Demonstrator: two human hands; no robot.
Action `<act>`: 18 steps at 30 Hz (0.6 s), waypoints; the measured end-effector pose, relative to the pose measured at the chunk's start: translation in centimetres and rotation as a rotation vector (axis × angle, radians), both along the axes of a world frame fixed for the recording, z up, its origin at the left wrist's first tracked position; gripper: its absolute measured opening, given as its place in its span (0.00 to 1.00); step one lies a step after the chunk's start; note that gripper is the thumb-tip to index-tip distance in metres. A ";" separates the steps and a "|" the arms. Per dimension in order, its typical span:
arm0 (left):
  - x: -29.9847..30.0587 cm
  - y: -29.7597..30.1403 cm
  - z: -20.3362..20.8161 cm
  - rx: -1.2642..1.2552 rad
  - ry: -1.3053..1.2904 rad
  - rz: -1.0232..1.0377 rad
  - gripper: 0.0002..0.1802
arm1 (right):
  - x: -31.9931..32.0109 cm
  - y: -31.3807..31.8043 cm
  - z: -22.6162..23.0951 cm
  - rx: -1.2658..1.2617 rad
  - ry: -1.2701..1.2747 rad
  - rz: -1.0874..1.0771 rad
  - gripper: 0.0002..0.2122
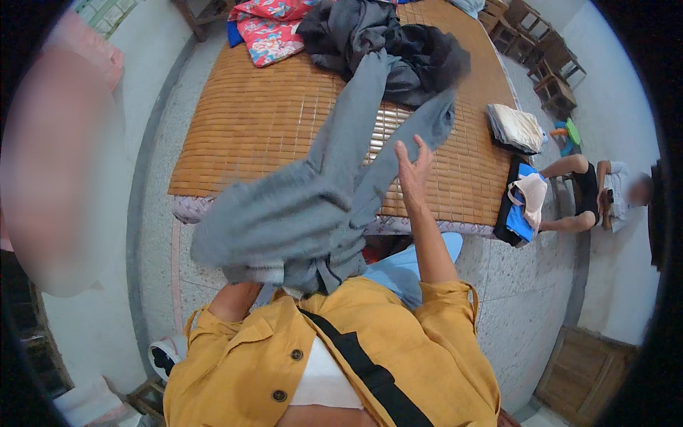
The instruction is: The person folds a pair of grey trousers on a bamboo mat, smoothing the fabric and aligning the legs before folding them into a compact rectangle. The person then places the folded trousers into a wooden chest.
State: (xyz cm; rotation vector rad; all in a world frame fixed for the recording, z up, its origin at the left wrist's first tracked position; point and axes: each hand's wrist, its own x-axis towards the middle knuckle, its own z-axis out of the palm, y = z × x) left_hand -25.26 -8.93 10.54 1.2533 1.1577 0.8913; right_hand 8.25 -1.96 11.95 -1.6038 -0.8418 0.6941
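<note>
A grey garment (284, 206) with two long tubes, legs or sleeves, stretches from my lap up onto the bed; part of it is blurred. My left forearm (236, 300) runs under its near end, where a white label (267, 272) shows, and the cloth hides my left hand. My right hand (414, 169) is raised over the bed's near part with fingers apart, holding nothing, beside the right-hand tube. At their far end the tubes meet a heap of dark clothes (427, 60).
A brown slatted mat (249, 128) covers the bed. Red flowered cloth (274, 32) lies at its far left. Folded clothes (516, 128) and a blue-and-black pile (525, 203) rest along the right edge. Another person (594, 188) sits at the right, near wooden chairs (555, 78).
</note>
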 end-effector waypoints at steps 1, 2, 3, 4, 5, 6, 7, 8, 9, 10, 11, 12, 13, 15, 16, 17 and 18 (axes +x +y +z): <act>-0.6 -0.1 0.3 -0.009 -0.010 0.028 0.40 | -0.3 0.5 -0.7 -0.153 0.263 0.021 0.21; -1.2 0.0 0.5 -0.009 -0.013 0.056 0.40 | -0.7 0.9 -1.6 -0.179 0.551 0.118 0.22; -2.0 0.0 0.8 -0.007 -0.017 0.092 0.40 | -1.3 1.4 -2.6 -0.244 0.823 0.193 0.23; -2.6 0.2 1.1 -0.005 -0.024 0.127 0.39 | -2.0 1.8 -3.7 -0.176 1.118 0.346 0.24; -3.1 0.3 1.3 -0.001 -0.028 0.155 0.39 | -2.9 2.1 -3.1 -0.097 1.412 0.495 0.24; -3.7 0.7 1.5 0.005 -0.030 0.178 0.38 | -3.5 2.9 -2.3 -0.032 1.354 0.497 0.23; -4.2 1.3 1.6 0.013 -0.030 0.199 0.38 | -3.7 4.2 -1.2 0.033 1.295 0.497 0.21; -5.1 1.2 1.9 0.018 -0.030 0.242 0.37 | -4.4 5.3 0.4 0.084 1.242 0.510 0.20; -5.9 1.6 2.3 0.025 -0.027 0.270 0.37 | -4.2 6.5 1.2 0.138 1.129 0.430 0.18; -6.6 1.9 2.7 0.033 -0.023 0.299 0.36 | -3.9 7.0 2.0 0.190 1.015 0.348 0.16; -7.8 2.0 2.8 0.042 -0.028 0.342 0.36 | -3.5 6.7 3.8 0.276 1.059 0.362 0.14; -8.6 2.7 2.7 0.053 -0.039 0.371 0.35 | -2.1 6.1 6.0 0.366 1.095 0.364 0.13; -9.5 3.5 2.7 0.063 -0.045 0.397 0.35 | -0.6 5.1 7.7 0.520 1.058 0.410 0.12; -11.7 3.7 3.4 0.085 -0.034 0.495 0.34 | 1.8 2.9 10.6 0.741 1.072 0.492 0.13; -12.0 5.5 2.6 0.093 -0.053 0.491 0.34 | 3.5 0.8 11.9 0.849 1.065 0.480 0.14; -13.4 5.3 3.3 0.104 -0.034 0.552 0.33 | 3.9 0.2 13.1 0.846 0.995 0.326 0.16; -13.9 6.7 2.9 0.112 -0.046 0.560 0.33 | 4.6 -1.1 14.3 0.862 0.872 0.147 0.17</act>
